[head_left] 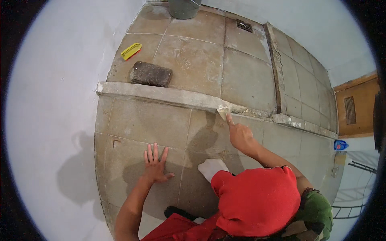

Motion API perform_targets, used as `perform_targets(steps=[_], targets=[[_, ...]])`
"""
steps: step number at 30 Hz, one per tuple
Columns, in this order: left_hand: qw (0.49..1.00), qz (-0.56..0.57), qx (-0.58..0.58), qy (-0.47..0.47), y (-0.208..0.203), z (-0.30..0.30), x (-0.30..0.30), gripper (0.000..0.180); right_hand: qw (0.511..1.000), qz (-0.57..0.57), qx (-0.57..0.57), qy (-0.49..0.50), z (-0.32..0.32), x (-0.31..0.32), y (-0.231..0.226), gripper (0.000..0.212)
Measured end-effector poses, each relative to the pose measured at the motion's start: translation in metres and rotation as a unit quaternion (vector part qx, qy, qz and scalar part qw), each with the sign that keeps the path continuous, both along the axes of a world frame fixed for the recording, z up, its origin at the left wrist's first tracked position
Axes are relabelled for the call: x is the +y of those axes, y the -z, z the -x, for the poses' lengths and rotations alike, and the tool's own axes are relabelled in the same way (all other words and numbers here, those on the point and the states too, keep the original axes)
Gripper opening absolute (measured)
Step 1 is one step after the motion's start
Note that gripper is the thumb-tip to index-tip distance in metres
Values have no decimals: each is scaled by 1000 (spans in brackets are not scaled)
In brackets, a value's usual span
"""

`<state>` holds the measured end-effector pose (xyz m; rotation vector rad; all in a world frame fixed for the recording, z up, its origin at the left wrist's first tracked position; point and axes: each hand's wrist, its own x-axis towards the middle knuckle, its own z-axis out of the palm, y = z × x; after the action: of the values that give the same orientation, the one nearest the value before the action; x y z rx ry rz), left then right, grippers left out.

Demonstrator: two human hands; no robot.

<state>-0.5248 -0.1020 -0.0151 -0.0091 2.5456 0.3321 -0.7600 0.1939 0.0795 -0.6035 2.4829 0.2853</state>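
Pressing small pale scraper (222, 110) vs. concrete ledge (161, 94), rt hand (240, 136), fingers closed on it; lt hand (156, 165) flat, fingers spread, on floor tiles (136, 120) below ledge; brick (150, 74), yellow brush (131, 51) beyond ledge.

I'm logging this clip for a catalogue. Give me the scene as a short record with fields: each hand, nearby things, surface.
left hand: flat on the tiled floor, fingers spread
right hand: pressing a small pale scrap against the raised concrete ledge
beyond ledge: dark brick, yellow brush, grey bucket
near knees: white cloth
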Motion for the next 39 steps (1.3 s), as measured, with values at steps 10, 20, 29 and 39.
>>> perform_targets(steps=[10,20,29,39], targets=[[1000,-3,-13,0,-7,6,1,125,1000,-2,11,4,7,0,10,81],[1000,-9,-1,-2,-4,3,0,125,999,-26,37,-6,4,1,-5,73],[1000,-12,16,2,0,-1,-1,126,987,156,39,15,12,18,15,53],[1000,-2,5,-2,-4,1,0,125,966,256,20,42,15,22,29,47]])
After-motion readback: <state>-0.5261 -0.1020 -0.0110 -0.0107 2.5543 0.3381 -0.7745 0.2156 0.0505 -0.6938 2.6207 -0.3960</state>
